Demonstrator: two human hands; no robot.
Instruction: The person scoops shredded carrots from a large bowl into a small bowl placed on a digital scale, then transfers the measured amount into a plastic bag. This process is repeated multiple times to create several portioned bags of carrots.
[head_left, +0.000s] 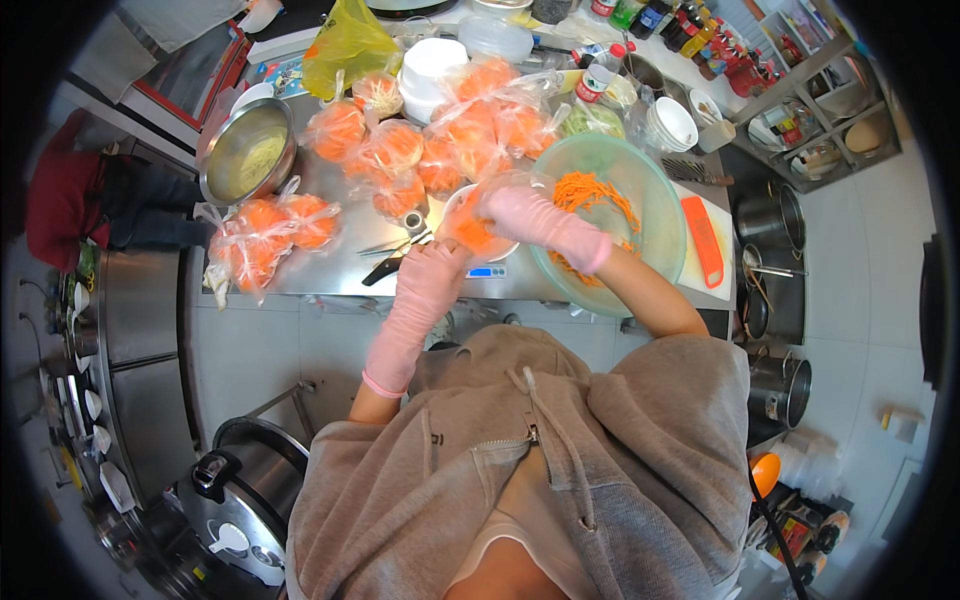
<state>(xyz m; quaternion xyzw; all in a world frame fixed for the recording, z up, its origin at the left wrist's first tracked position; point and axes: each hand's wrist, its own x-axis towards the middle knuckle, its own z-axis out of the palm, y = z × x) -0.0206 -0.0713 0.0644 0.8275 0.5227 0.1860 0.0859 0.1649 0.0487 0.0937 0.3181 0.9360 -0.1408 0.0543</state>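
Note:
A white bowl (507, 253) sits on a digital kitchen scale (486, 272) whose display is lit. Inside the bowl lies a clear plastic bag (459, 222) with shredded carrot (474, 234) in it. My left hand (433, 268), in a pink glove, pinches the near left edge of this bag. Over the bowl's far right side is my gloved right hand (514, 214), its fingers down at the bag's mouth; whether they hold carrot is hidden. My right forearm crosses a large translucent green basin (660, 225), which holds more carrot shreds (592, 193).
Tied bags of shredded carrot (394, 146) crowd the table's back and left. Scissors (384, 270) and a tape roll (413, 220) lie left of the bowl. A steel bowl (217, 176) stands far left. An orange grater (703, 240) rests on a white board (724, 225).

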